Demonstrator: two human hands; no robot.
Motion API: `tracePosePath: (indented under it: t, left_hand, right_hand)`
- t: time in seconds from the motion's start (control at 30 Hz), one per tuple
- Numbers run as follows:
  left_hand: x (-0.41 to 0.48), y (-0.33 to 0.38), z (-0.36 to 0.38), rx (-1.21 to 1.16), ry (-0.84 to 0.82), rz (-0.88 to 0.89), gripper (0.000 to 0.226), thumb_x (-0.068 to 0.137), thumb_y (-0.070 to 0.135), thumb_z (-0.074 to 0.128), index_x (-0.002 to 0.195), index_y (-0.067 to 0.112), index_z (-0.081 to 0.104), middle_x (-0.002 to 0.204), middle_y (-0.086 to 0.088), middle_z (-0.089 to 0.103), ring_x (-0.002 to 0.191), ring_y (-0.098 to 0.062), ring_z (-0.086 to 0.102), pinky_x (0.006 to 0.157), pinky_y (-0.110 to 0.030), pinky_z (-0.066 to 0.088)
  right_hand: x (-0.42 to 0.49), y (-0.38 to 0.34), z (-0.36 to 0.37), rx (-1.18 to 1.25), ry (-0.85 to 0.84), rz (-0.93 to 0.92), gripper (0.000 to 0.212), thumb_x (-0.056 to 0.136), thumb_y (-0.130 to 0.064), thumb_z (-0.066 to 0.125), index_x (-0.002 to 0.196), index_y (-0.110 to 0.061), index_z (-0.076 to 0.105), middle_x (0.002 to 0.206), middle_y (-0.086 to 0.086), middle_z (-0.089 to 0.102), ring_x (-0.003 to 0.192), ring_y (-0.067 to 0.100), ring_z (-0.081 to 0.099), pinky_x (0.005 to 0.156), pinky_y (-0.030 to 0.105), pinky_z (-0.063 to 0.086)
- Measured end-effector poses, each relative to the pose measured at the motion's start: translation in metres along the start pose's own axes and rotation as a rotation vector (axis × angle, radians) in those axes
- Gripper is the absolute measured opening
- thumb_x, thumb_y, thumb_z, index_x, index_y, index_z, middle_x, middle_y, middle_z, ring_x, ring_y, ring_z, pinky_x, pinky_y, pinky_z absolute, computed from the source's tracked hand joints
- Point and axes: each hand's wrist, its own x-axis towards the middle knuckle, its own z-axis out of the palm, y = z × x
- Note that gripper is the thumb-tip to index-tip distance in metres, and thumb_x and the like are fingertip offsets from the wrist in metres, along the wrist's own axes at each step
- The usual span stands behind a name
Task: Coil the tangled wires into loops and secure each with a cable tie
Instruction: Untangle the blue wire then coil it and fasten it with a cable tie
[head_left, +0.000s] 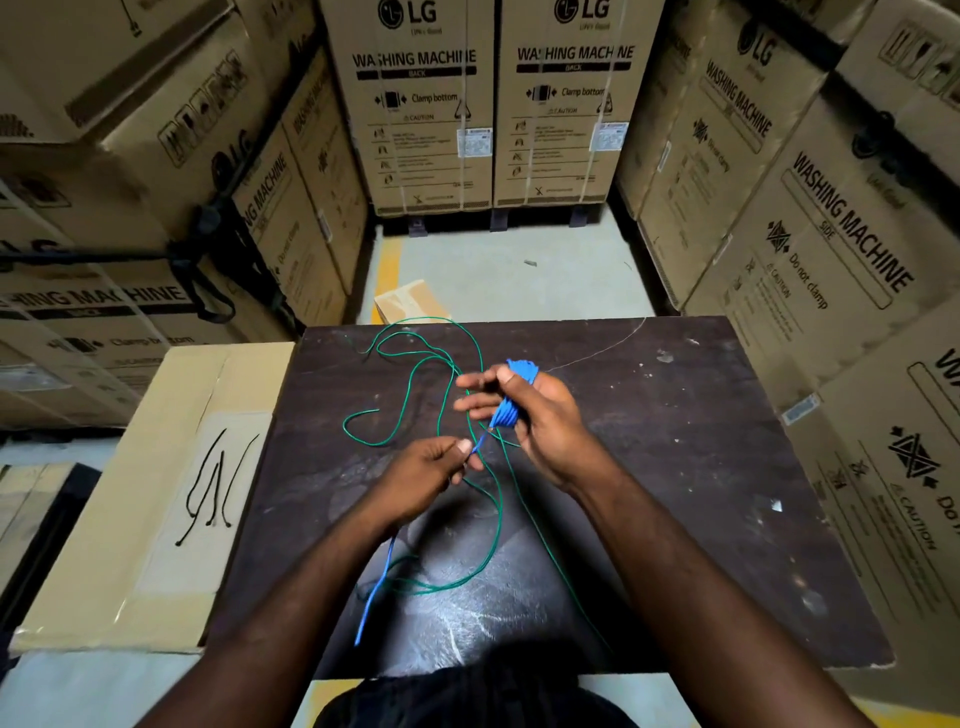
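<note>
Right hand (540, 415) grips a blue wire coil (511, 410), mostly wound, over mid bench (675, 467). Left hand (421, 473) pinches the blue tail, w/ a short length left to wind. Green wire (345, 428) lies loose & tangled on the bench, not started. Black cable ties (213, 488) sit unused on the cardboard box (156, 519), left. Nothing tied yet.

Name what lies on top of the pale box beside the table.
A few black cable ties lie loose on the box. Its flaps are shut, so its contents cannot be seen.
</note>
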Motion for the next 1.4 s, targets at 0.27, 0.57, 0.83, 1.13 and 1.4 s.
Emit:
tracePosePath:
  t: [0.27,0.57,0.83,1.13,1.4]
  left_hand:
    - [-0.016,0.001,0.007,0.051,-0.096,0.095,0.031,0.094,0.034,0.047,0.076,0.02,0.068,0.048,0.01,0.042,0.048,-0.005,0.034,0.049,-0.021,0.027]
    - [-0.029,0.04,0.001,0.554,-0.042,0.308,0.025,0.098,0.029,0.049,0.083,0.024,0.069,0.062,0.013,0.056,0.061,0.0,0.05,0.062,-0.023,0.035]
    - [-0.045,0.074,-0.004,0.935,0.001,0.48,0.027,0.097,0.043,0.039,0.097,0.03,0.062,0.094,0.009,0.066,0.093,-0.011,0.059,0.073,-0.029,0.046]
    - [-0.029,0.096,-0.034,0.961,0.311,0.542,0.028,0.093,0.047,0.042,0.088,0.028,0.062,0.083,0.008,0.062,0.086,-0.016,0.06,0.063,-0.032,0.045]
    - [-0.008,0.082,-0.042,0.858,0.402,0.482,0.022,0.09,0.043,0.046,0.09,0.03,0.064,0.088,0.009,0.066,0.091,-0.016,0.061,0.07,-0.033,0.048]
  right_hand:
    - [0.027,-0.004,-0.028,0.052,0.301,-0.124,0.025,0.102,-0.011,0.034,0.091,-0.007,0.057,0.115,0.018,0.065,0.102,0.032,0.064,0.092,0.035,0.052]
    - [0.024,0.036,-0.054,-0.451,0.369,-0.095,0.028,0.101,-0.015,0.042,0.117,-0.001,0.061,0.118,0.007,0.065,0.105,0.01,0.062,0.097,0.023,0.046]
    - [0.01,0.051,-0.067,-0.886,0.345,-0.095,0.024,0.096,-0.024,0.049,0.102,-0.012,0.068,0.104,-0.001,0.069,0.099,0.009,0.063,0.094,0.03,0.048]
    - [-0.011,0.064,-0.054,-0.706,0.133,0.074,0.036,0.09,-0.046,0.044,0.076,-0.02,0.065,0.078,0.006,0.072,0.07,0.022,0.066,0.073,0.036,0.053]
    - [-0.029,0.052,-0.033,-0.573,-0.045,0.137,0.054,0.09,-0.059,0.035,0.072,-0.014,0.058,0.072,0.015,0.069,0.057,0.018,0.056,0.058,0.025,0.047]
